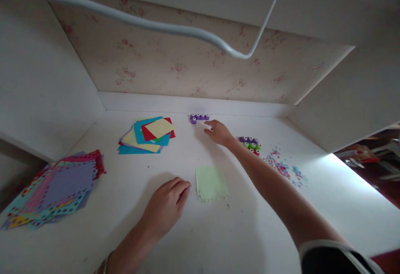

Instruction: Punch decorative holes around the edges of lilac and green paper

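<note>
A light green sheet of paper [211, 182] lies on the white tabletop, with small notches punched along its lower edge. Just left of it, my left hand [168, 201] rests on the table with its fingers curled in and nothing visible in them. My right hand [218, 131] reaches toward the back, thumb and forefinger apart and nothing between them. Its fingertips are close to a short row of small purple craft punches [200, 117], not touching them. More punches in purple, green and red [251, 145] stand beside my right forearm, which partly hides them.
Coloured paper sheets [158, 134] are piled at the back left. Sheets with punched edges [67, 182] are stacked at the far left. Tiny paper cutouts [281, 165] are scattered on the right. A white cable [150, 24] crosses the upper view before the flowered wall.
</note>
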`<control>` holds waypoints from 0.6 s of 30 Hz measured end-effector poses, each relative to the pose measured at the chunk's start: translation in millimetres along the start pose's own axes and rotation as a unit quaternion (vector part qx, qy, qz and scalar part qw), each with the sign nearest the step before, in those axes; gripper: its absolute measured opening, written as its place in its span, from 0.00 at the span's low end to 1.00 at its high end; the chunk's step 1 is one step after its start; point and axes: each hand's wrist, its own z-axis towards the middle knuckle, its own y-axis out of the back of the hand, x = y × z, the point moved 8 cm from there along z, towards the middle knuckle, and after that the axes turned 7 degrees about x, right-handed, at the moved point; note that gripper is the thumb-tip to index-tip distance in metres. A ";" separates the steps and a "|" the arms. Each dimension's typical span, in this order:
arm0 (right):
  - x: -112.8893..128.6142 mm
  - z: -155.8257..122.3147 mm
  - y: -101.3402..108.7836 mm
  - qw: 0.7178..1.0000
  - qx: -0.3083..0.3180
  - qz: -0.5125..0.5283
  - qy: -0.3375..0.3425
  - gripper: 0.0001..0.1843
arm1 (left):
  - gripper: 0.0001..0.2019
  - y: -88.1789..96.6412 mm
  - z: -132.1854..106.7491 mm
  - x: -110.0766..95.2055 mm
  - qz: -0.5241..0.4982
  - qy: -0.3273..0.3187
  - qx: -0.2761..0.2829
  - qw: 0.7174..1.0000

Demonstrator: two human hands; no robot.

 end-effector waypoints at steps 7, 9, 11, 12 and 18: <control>59.8 58.5 -23.0 0.999 0.008 0.042 0.009 0.21 | 0.10 15.1 2.2 14.6 0.011 0.049 -0.056 0.997; 58.3 58.0 -21.0 0.998 0.001 0.056 -0.006 0.17 | 0.10 17.5 2.6 15.7 0.021 0.051 -0.064 0.996; 55.5 48.9 -16.5 0.997 -0.013 0.073 -0.010 0.18 | 0.10 19.1 2.7 15.3 0.031 0.046 -0.068 0.996; 54.4 41.2 -13.5 0.996 -0.022 0.082 -0.009 0.18 | 0.10 20.0 2.7 15.1 0.036 0.045 -0.071 0.996; 67.2 -46.4 -4.1 0.986 -0.024 0.156 0.061 0.17 | 0.10 24.5 1.8 16.4 0.049 0.049 -0.102 0.992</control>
